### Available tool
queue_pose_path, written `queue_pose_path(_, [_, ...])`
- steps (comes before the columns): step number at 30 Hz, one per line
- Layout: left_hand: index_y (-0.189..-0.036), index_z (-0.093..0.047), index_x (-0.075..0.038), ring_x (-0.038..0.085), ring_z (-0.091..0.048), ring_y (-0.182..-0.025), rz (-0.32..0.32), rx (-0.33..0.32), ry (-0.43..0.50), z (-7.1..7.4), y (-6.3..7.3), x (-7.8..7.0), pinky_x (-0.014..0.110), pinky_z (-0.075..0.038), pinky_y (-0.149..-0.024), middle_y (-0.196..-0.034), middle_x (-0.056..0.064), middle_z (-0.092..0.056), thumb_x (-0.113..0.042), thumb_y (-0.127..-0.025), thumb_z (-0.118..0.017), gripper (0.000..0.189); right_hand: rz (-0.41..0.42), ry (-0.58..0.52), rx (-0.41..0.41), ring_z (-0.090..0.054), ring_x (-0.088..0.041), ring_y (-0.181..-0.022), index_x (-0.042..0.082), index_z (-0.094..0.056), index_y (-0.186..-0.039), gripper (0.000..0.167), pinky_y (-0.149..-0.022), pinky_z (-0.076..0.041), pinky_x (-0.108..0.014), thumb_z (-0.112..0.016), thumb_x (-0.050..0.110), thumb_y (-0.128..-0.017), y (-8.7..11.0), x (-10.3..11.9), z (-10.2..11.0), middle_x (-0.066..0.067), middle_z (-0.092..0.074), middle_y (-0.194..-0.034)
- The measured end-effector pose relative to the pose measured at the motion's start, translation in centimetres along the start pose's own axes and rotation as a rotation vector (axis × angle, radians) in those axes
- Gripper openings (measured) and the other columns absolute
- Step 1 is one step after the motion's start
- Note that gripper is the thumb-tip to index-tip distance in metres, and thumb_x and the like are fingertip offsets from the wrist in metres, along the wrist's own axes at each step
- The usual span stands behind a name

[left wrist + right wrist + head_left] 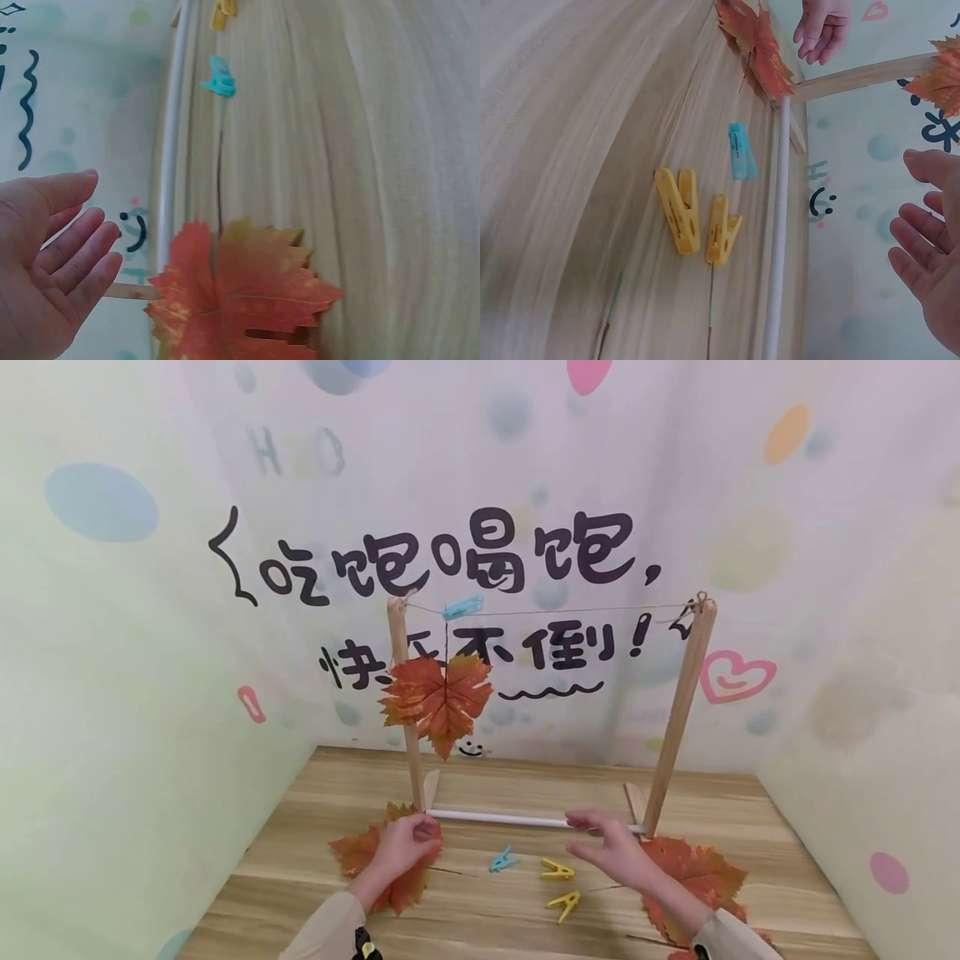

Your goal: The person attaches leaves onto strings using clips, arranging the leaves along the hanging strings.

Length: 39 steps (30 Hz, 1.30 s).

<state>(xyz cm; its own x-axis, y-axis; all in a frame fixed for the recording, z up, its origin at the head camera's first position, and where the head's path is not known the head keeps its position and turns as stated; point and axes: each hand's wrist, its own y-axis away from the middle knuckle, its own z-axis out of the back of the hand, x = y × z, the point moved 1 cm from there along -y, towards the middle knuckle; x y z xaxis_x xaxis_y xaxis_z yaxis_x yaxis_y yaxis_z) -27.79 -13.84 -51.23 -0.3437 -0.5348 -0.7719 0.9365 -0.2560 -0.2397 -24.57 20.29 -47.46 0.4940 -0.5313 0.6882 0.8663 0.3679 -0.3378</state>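
My left hand [403,847] hovers above a red-orange artificial leaf [362,852] at the left. In the left wrist view its fingers are relaxed and hold nothing. On the other side my right hand [617,853] is held in the air, fingers loosely spread, beside more red leaves [701,875] at the right. Between the hands lie a blue clothespin [503,859] and two yellow clothespins [557,869], [679,214]. Another blue clothespin [463,607] sits on the string [570,611], with an orange-red leaf [442,700] hanging below it by its stem.
A wooden left post [413,768] and right post [678,718] carry the string. A white rod [498,817] joins them near the base. The wood-grain table [480,935] stands against a wall [847,568] printed with black characters and coloured spots.
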Motion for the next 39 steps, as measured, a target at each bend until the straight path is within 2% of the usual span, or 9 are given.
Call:
queue_pose_path(8, [-0.091, -0.061, 0.007, 0.032, -0.062, -0.078, -0.052, 0.076, -0.016, -1.4, 0.8, 1.6, 0.039, -0.052, -0.069, -0.083, 0.019, -0.064, 0.002, -0.073, -0.071, 0.021, -0.065, -0.022, 0.013, -0.059, -0.022, -0.093, 0.003, -0.060, -0.113, 0.039, -0.078, -0.049, -0.032, -0.068, 0.025, -0.081, 0.8, -1.2, -1.1, -0.006, -0.064, -0.104])
queue_pose_path(12, [-0.090, -0.062, 0.007, 0.034, -0.061, -0.081, -0.074, 0.100, -0.019, -2.0, 1.1, 2.1, 0.044, -0.050, -0.072, -0.086, 0.020, -0.064, 0.004, -0.073, -0.070, 0.020, -0.077, -0.032, 0.018, -0.059, -0.020, -0.092, 0.003, -0.060, -0.112, 0.038, -0.077, -0.049, -0.032, -0.069, 0.022, -0.081, 1.3, -1.5, -1.6, -0.006, -0.064, -0.103])
queue_pose_path(16, [-0.091, -0.062, 0.008, 0.031, -0.061, -0.082, -0.078, 0.122, -0.067, -2.5, 1.2, 2.4, 0.041, -0.050, -0.074, -0.088, 0.018, -0.065, 0.006, -0.070, -0.070, 0.022, -0.084, -0.040, 0.017, -0.059, -0.015, -0.090, 0.000, -0.059, -0.112, 0.036, -0.076, -0.049, -0.036, -0.069, 0.014, -0.080, 1.6, -0.9, -2.0, -0.010, -0.065, -0.101])
queue_pose_path(19, [-0.090, -0.063, 0.008, 0.029, -0.062, -0.082, -0.075, 0.139, -0.077, -2.8, 1.3, 2.5, 0.038, -0.051, -0.073, -0.088, 0.016, -0.066, 0.007, -0.070, -0.069, 0.022, -0.077, -0.039, 0.019, -0.060, -0.018, -0.088, -0.002, -0.059, -0.111, 0.036, -0.074, -0.050, -0.039, -0.070, 0.010, -0.078, 1.8, -1.3, -2.5, -0.011, -0.065, -0.099])
queue_pose_path(24, [-0.090, -0.063, 0.008, 0.031, -0.063, -0.083, -0.077, 0.174, -0.042, -2.9, 1.4, 2.5, 0.040, -0.051, -0.072, -0.087, 0.017, -0.066, 0.007, -0.071, -0.069, 0.020, -0.052, -0.014, 0.018, -0.061, -0.026, -0.087, 0.000, -0.060, -0.110, 0.036, -0.072, -0.051, -0.040, -0.071, 0.012, -0.078, 2.0, -2.8, -3.5, -0.009, -0.066, -0.097])
queue_pose_path(29, [-0.087, -0.064, 0.006, 0.029, -0.063, -0.083, -0.062, 0.199, -0.041, -3.0, 1.5, 2.6, 0.039, -0.051, -0.073, -0.085, 0.015, -0.066, 0.004, -0.071, -0.071, 0.017, -0.055, -0.016, 0.031, -0.061, -0.022, -0.086, -0.001, -0.060, -0.110, 0.037, -0.072, -0.051, -0.040, -0.070, 0.018, -0.079, 2.3, -2.9, -3.8, -0.010, -0.065, -0.098])
queue_pose_path(31, [-0.085, -0.064, 0.004, 0.027, -0.063, -0.081, -0.067, 0.195, -0.057, -3.1, 1.6, 2.6, 0.037, -0.051, -0.072, -0.083, 0.013, -0.066, 0.003, -0.071, -0.071, 0.015, -0.057, -0.033, 0.041, -0.061, -0.025, -0.087, -0.002, -0.059, -0.110, 0.037, -0.072, -0.051, -0.039, -0.069, 0.018, -0.080, 2.2, -3.0, -4.0, -0.012, -0.065, -0.099])
queue_pose_path(33, [-0.083, -0.065, 0.003, 0.025, -0.063, -0.079, -0.097, 0.190, -0.096, -3.2, 1.6, 2.6, 0.034, -0.051, -0.070, -0.081, 0.011, -0.066, 0.002, -0.071, -0.072, 0.014, -0.060, -0.059, 0.054, -0.061, -0.030, -0.088, -0.003, -0.058, -0.111, 0.036, -0.072, -0.050, -0.040, -0.068, 0.015, -0.081, 2.2, -3.0, -4.2, -0.015, -0.064, -0.100])
queue_pose_path(39, [-0.079, -0.067, -0.001, 0.017, -0.063, -0.073, -0.190, 0.165, -0.251, -3.6, 1.6, 2.9, 0.027, -0.050, -0.065, -0.076, 0.005, -0.067, -0.001, -0.071, -0.073, 0.010, -0.088, -0.108, 0.080, -0.059, -0.035, -0.090, -0.004, -0.057, -0.112, 0.035, -0.074, -0.049, -0.045, -0.067, 0.009, -0.081, 2.1, -3.4, -4.9, -0.020, -0.062, -0.101])
